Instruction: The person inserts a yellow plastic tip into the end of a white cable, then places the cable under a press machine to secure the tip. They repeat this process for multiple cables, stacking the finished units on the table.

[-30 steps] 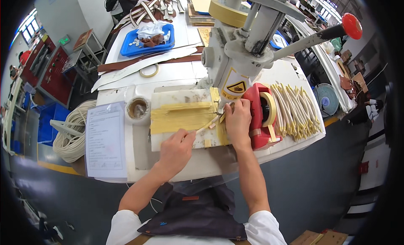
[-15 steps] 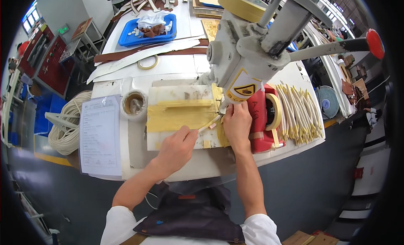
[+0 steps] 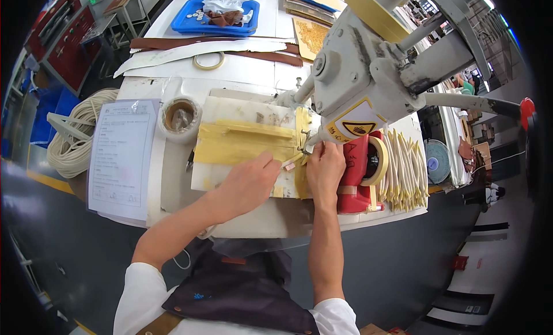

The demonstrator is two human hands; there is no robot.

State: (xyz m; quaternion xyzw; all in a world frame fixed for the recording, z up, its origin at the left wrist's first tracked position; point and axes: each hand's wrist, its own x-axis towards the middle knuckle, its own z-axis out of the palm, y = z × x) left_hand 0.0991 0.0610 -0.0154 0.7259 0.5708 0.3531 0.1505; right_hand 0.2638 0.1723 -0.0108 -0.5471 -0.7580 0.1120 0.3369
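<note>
White worktable [image 3: 273, 27] in a busy workshop, grey metal lever press [image 3: 368, 70] standing over it. Thin cream cord [image 3: 292, 160] lies above the right end of a flat white slab [image 3: 219, 176] covered with yellow tape strips [image 3: 230, 142], running toward the press's lower tip. Left hand [image 3: 247, 182]: thumb and fingers pressed together, looks to be pinching the cord, probably to keep it in line with the tip. Right hand [image 3: 326, 168]: fingers curled in close by the tip, likely steadying the far end; what they grip is hidden, can't tell. Red tape dispenser [image 3: 352, 173] just beside the right hand, presumably for easy reach, holding a cream tape roll [image 3: 377, 162]. Yellow-tipped cream cords [image 3: 400, 168] lie side by side to its right, seemingly kept in order. Shallow blue plastic tray [image 3: 210, 31] at back: crumpled white plastic [image 3: 222, 2], brown scraps [image 3: 224, 17], small white round pieces [image 3: 199, 14]. Blue floor bin [image 3: 46, 116] at left, contents not clear, partly behind a large coil of cream cord [image 3: 72, 150].
</note>
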